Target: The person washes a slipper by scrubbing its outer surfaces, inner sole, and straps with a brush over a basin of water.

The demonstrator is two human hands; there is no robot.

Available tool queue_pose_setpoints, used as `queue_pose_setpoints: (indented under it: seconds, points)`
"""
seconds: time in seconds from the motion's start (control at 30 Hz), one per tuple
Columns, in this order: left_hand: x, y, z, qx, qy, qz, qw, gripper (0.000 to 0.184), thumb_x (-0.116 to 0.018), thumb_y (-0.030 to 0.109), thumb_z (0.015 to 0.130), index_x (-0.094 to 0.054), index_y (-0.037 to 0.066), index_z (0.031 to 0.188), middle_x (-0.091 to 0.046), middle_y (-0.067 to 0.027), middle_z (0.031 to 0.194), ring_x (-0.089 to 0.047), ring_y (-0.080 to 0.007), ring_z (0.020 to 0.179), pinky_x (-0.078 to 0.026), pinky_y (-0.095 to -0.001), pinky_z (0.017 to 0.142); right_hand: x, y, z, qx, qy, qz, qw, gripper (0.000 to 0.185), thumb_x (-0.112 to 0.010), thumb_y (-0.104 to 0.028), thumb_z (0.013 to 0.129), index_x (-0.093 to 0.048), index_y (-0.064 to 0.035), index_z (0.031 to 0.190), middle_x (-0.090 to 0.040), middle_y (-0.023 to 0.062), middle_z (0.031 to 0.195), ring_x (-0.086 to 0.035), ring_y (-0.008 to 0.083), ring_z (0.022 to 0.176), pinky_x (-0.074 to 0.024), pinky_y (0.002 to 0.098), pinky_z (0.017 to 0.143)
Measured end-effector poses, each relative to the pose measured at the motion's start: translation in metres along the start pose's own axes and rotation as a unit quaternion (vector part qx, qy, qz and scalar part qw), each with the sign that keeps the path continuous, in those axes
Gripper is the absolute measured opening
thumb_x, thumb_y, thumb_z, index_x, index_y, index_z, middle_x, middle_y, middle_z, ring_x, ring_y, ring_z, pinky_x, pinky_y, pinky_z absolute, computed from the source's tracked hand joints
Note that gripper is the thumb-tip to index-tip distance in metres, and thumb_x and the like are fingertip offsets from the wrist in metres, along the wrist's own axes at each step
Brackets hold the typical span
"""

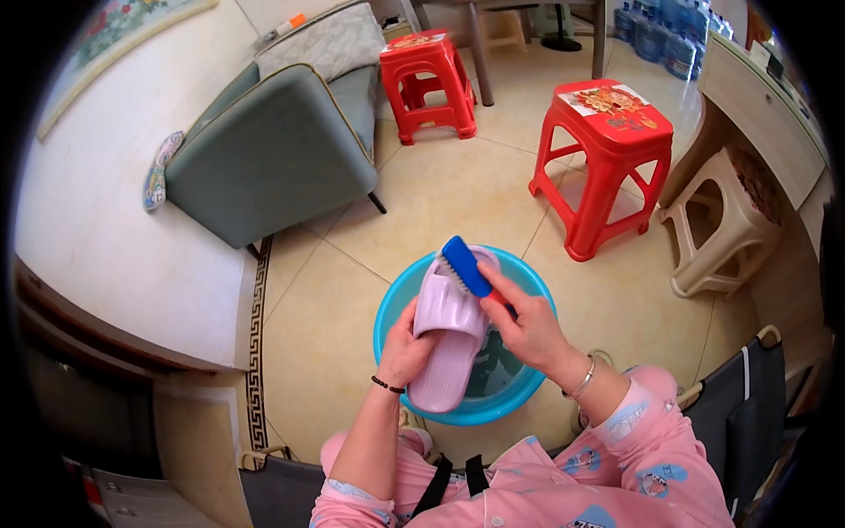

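Note:
A pink slipper (451, 330) is held above a turquoise basin (513, 407), its toe end pointing away from me. My left hand (407, 350) is closed on the slipper's left side, with some fingers hidden inside or beneath it. My right hand (528, 327) grips a brush (466, 267) with a blue head and a red part near my fingers. The brush's pale bristles face the slipper's toe part. Behind the slipper, another pink piece shows near the basin's far rim. Dark greenish water (495, 371) lies in the basin.
Two red stools (607, 132) (429, 84) stand ahead on the tiled floor. A grey-green armchair (273, 167) is at the left, and a beige stool (726, 220) is under the desk (766, 114) at the right. Blue water bottles (664, 40) stand at the back right.

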State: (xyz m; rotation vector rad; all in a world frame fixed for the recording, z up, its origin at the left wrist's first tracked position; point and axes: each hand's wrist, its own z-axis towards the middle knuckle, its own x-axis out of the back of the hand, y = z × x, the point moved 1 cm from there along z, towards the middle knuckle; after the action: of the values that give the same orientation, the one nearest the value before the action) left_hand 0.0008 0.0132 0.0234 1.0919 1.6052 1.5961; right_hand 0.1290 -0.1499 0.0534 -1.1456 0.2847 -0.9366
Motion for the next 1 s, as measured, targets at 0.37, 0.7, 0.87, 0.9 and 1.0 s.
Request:
queue_pose_setpoints:
  seconds: [0.37, 0.7, 0.87, 0.9, 1.0]
  points:
    - [0.002, -0.007, -0.001, -0.031, 0.020, 0.078, 0.996, 0.064, -0.061, -0.005, 0.075, -0.044, 0.005, 0.136, -0.060, -0.0108, 0.121, -0.057, -0.0199, 0.113, -0.044, -0.0302, 0.096, 0.001, 0.001, 0.003, -0.026, 0.030, -0.006, 0.999, 0.043, -0.059, -0.018, 0.090, -0.052, -0.0130, 0.132, -0.062, 0.0241, 0.081, -0.064, 0.0356, 0.070, -0.0491, 0.0384, 0.060]
    - [0.000, -0.002, -0.005, -0.055, 0.032, 0.129, 0.990, 0.061, -0.059, -0.004, 0.075, -0.045, 0.004, 0.135, -0.061, -0.0137, 0.121, -0.058, -0.0244, 0.113, -0.045, -0.0323, 0.096, -0.008, 0.014, 0.005, 0.011, 0.035, -0.043, 0.998, 0.045, -0.059, -0.019, 0.090, -0.050, -0.0143, 0.134, -0.064, 0.0222, 0.082, -0.065, 0.0355, 0.070, -0.0494, 0.0398, 0.060]
    - [0.003, -0.004, -0.007, -0.036, 0.072, 0.211, 0.974, 0.058, -0.063, 0.005, 0.076, -0.047, 0.009, 0.132, -0.064, -0.0180, 0.111, -0.062, -0.0321, 0.104, -0.050, -0.0367, 0.088, -0.013, -0.002, -0.012, 0.011, -0.070, -0.020, 0.997, 0.044, -0.059, -0.021, 0.090, -0.050, -0.0148, 0.133, -0.064, 0.0215, 0.081, -0.065, 0.0357, 0.069, -0.0498, 0.0411, 0.059]
    - [0.003, -0.005, -0.007, -0.024, 0.084, 0.253, 0.963, 0.058, -0.063, 0.008, 0.076, -0.048, 0.011, 0.132, -0.065, -0.0194, 0.108, -0.063, -0.0352, 0.101, -0.051, -0.0386, 0.084, -0.015, 0.000, -0.013, 0.001, -0.083, -0.054, 0.995, 0.044, -0.059, -0.020, 0.090, -0.050, -0.0148, 0.133, -0.064, 0.0214, 0.081, -0.065, 0.0357, 0.069, -0.0499, 0.0411, 0.060]
    - [0.002, -0.004, -0.008, -0.073, 0.095, 0.287, 0.950, 0.057, -0.063, 0.009, 0.076, -0.049, 0.013, 0.131, -0.065, -0.0203, 0.105, -0.062, -0.0383, 0.096, -0.051, -0.0417, 0.080, -0.010, 0.001, -0.005, -0.061, -0.101, -0.098, 0.988, 0.045, -0.059, -0.016, 0.090, -0.049, -0.0118, 0.134, -0.065, 0.0221, 0.089, -0.066, 0.0320, 0.072, -0.0501, 0.0358, 0.064]
